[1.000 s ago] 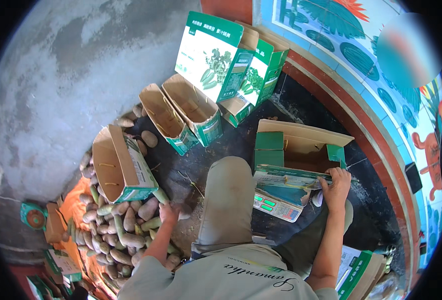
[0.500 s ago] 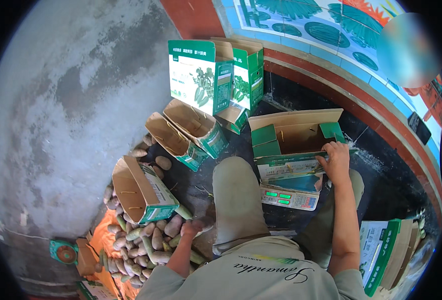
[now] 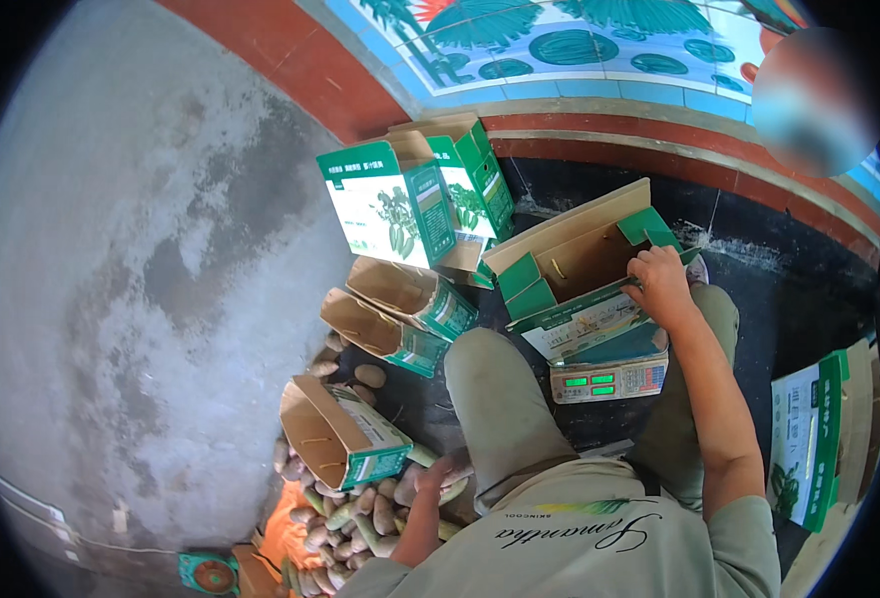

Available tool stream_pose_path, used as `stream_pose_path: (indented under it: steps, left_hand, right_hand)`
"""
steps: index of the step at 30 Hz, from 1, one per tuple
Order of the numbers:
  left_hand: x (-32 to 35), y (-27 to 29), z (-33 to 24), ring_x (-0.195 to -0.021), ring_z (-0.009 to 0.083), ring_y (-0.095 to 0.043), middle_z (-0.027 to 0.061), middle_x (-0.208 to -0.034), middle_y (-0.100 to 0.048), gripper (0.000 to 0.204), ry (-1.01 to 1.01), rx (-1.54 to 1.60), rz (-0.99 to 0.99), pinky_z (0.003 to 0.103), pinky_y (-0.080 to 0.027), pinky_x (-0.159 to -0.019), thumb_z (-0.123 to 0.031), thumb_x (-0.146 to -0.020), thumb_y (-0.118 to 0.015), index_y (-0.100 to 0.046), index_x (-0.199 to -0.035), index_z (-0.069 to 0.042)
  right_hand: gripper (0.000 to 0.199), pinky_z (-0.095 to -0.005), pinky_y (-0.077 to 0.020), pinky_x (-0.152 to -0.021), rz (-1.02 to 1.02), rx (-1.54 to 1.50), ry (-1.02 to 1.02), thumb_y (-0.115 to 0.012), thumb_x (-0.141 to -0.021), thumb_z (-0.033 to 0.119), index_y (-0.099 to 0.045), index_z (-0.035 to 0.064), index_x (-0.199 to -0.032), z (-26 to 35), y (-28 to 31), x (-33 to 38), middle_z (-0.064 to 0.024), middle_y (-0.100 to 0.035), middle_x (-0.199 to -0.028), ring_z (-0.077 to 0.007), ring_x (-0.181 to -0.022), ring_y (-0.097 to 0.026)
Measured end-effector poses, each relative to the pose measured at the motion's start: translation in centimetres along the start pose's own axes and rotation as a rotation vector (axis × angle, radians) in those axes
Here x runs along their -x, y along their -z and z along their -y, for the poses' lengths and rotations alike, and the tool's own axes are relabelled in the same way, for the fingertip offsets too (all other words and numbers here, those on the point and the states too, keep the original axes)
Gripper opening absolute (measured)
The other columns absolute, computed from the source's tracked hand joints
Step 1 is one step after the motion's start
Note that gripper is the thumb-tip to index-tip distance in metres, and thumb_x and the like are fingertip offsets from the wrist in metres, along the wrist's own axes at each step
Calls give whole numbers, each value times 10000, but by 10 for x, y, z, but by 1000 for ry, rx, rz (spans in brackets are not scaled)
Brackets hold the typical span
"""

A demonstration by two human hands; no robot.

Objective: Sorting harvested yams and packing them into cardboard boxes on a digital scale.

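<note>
My right hand (image 3: 661, 287) grips the near rim of an open green-and-white carton (image 3: 582, 261) that rests on a digital scale (image 3: 609, 377) with green lit digits. My left hand (image 3: 438, 478) reaches down by my left knee into a pile of brown and greenish oblong tubers (image 3: 360, 503) and closes around one of them. A tipped open carton (image 3: 335, 434) lies just left of that hand, beside the pile.
Two more open cartons (image 3: 400, 314) lie on their sides behind the pile, and upright cartons (image 3: 410, 199) stand by the red and blue painted wall (image 3: 599, 60). A flat carton (image 3: 809, 439) leans at my right. Grey concrete floor (image 3: 111, 249) spreads left.
The view has swung, so cartons and scale sit more to the middle. My left hand has dug further into the tubers. My right hand stays on the carton's rim.
</note>
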State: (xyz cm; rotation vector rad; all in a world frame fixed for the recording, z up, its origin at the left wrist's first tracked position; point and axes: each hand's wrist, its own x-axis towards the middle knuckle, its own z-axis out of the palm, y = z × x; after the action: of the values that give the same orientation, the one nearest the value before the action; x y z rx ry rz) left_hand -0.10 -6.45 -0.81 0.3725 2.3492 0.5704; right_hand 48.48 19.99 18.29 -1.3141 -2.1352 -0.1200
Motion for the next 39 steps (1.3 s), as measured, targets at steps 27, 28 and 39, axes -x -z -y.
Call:
stream_pose_path:
  steps: [27,28,39]
  left_hand:
    - [161,16,-323,-945,190,-586,114,-1091,-568,501,-944,581,377,292,-484,-809,-105,-736,-692,-487,-1177,12]
    - [167,6,-330,-945,190,-586,114,-1091,-568,501,-942,577,385,292,-484,-809,-105,-736,-692,-487,-1177,12]
    - [186,-90,-377,-890,168,-600,102,-1015,-615,493,-1009,237,516,282,-486,-783,-130,-689,-739,-547,-1121,8]
  right_hand:
    - [142,-343,-385,-786,17,57,8,-714,-618,172,-611,123,-702,-8,-3,8,-28,-553,-729,-204,-816,-534]
    - [142,-343,-385,-786,21,61,0,-714,-618,172,-611,123,-702,-10,-3,9,-28,-553,-729,-204,-816,-534]
    - [153,-338,-398,-780,47,5,65,-709,-612,181,-607,129,-713,-17,7,14,-21,-541,-726,-195,-809,-533]
